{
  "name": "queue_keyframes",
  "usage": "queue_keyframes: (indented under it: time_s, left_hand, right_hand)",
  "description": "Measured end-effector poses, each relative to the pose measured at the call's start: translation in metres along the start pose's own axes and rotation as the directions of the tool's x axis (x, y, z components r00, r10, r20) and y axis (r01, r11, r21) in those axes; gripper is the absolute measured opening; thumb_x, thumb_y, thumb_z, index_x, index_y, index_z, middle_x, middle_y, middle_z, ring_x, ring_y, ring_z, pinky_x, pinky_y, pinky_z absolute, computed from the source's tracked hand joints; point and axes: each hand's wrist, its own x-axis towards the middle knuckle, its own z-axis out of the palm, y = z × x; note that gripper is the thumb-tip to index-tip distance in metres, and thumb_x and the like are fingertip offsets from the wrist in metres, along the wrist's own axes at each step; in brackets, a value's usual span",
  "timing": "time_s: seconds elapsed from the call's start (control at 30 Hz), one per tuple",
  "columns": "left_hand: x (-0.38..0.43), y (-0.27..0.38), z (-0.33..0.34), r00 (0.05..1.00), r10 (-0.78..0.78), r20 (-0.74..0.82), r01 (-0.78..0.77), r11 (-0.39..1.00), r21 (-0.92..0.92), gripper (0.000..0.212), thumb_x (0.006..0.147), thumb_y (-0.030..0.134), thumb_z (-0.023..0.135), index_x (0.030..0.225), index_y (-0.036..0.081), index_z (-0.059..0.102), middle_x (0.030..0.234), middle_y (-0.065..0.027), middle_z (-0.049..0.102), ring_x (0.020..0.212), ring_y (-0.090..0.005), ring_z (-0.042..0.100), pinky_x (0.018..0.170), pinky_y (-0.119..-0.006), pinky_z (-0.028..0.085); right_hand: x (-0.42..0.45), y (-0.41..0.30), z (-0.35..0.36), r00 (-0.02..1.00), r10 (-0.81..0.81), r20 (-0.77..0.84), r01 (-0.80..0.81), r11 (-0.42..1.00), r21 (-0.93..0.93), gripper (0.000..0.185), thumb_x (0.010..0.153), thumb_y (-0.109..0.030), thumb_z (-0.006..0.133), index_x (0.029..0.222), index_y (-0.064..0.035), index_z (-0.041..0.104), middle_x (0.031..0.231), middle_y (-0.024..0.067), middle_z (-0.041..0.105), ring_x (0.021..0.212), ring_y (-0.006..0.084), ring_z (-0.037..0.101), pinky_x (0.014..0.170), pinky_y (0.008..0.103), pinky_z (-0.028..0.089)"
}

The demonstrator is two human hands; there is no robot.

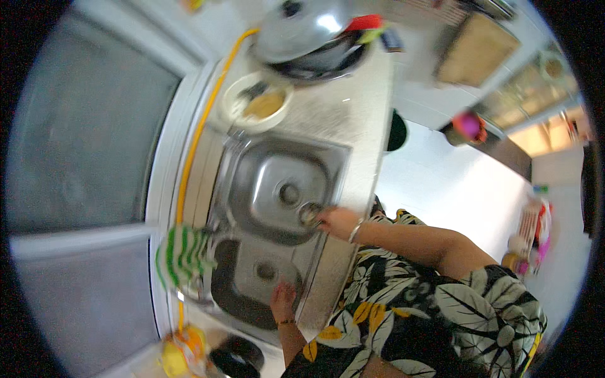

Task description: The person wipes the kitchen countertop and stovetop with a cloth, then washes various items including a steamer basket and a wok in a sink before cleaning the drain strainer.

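Over the near side of the larger steel sink basin (264, 208), my right hand (339, 223) pinches a small round metallic-looking object (309, 214). Blur hides whether it is a scourer or a drain strainer. My left hand (283, 296) hovers at or rests against the near side of the smaller basin (250, 295); I see no object in it, but its fingers are smeared by motion. Each basin has a round drain, one in the larger (289, 194) and one in the smaller (265, 270). A green-and-white striped cloth (182, 257) covers something behind the sink, by the window ledge.
Right of the sink, a white bowl (231, 111) holds something yellowish-brown. Beyond it stands a dark wok (316, 68) under a domed metal lid (298, 33). A yellow hose (191, 156) runs along the window side. Left of the sink lie a yellow-orange package (184, 352) and a black object (236, 356).
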Motion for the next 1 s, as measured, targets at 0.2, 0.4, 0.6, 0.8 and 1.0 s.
queue_keyframes:
  time_s: [0.2, 0.4, 0.6, 0.8, 1.0]
  left_hand:
    - [0.041, -0.071, -0.003, 0.926, -0.208, 0.316, 0.377, 0.559, -0.738, 0.022, 0.078, 0.022, 0.051, 0.085, 0.001, 0.052, 0.079, -0.0121, 0.056, 0.068, -0.0194, 0.055, 0.057, -0.029, 0.044]
    - [0.062, 0.022, 0.071, 0.982, -0.189, 0.016, 0.181, 0.907, -0.380, 0.025, 0.079, 0.021, 0.051, 0.091, -0.001, 0.050, 0.082, -0.0131, 0.056, 0.072, -0.0198, 0.055, 0.061, -0.031, 0.046]
    - [0.081, 0.122, 0.180, 0.939, -0.213, 0.268, 0.215, 0.976, 0.025, 0.029, 0.082, 0.022, 0.045, 0.102, 0.002, 0.046, 0.094, -0.0115, 0.052, 0.074, -0.0205, 0.052, 0.059, -0.032, 0.045]
    - [0.022, 0.199, 0.415, 0.754, -0.506, 0.419, 0.427, 0.862, 0.272, 0.035, 0.080, 0.021, 0.050, 0.107, -0.001, 0.043, 0.098, -0.0122, 0.052, 0.085, -0.0212, 0.053, 0.066, -0.029, 0.045]
    - [-0.032, 0.274, 0.641, 0.476, -0.617, 0.627, 0.280, 0.782, 0.557, 0.037, 0.080, 0.024, 0.050, 0.108, -0.001, 0.044, 0.101, -0.0098, 0.052, 0.092, -0.0196, 0.050, 0.078, -0.031, 0.041]
  right_hand:
    - [-0.033, 0.036, -0.063, 0.875, -0.144, -0.462, 0.219, 0.969, 0.114, 0.023, 0.076, -0.023, 0.053, 0.089, -0.0042, 0.054, 0.082, 0.0106, 0.056, 0.070, 0.0241, 0.056, 0.063, 0.0329, 0.046]
    - [-0.119, 0.158, -0.162, 0.611, 0.005, -0.792, 0.228, 0.956, 0.182, 0.020, 0.074, -0.023, 0.055, 0.084, -0.0057, 0.053, 0.075, 0.0095, 0.053, 0.064, 0.0237, 0.053, 0.056, 0.0334, 0.044]
    - [-0.240, 0.324, -0.254, 0.362, 0.232, -0.903, 0.136, 0.945, 0.297, 0.020, 0.072, -0.021, 0.059, 0.082, -0.0051, 0.052, 0.072, 0.0082, 0.052, 0.064, 0.0216, 0.054, 0.056, 0.0290, 0.044]
    - [-0.287, 0.550, -0.271, 0.187, 0.567, -0.802, 0.119, 0.797, 0.592, 0.018, 0.078, -0.019, 0.052, 0.082, -0.0017, 0.050, 0.067, 0.0079, 0.050, 0.061, 0.0158, 0.050, 0.059, 0.0245, 0.041]
    - [-0.242, 0.828, -0.235, 0.403, 0.898, -0.175, 0.843, -0.290, 0.452, 0.045, 0.079, -0.050, 0.041, 0.075, -0.0053, 0.045, 0.057, 0.0045, 0.047, 0.046, 0.0132, 0.042, 0.044, 0.0236, 0.037]
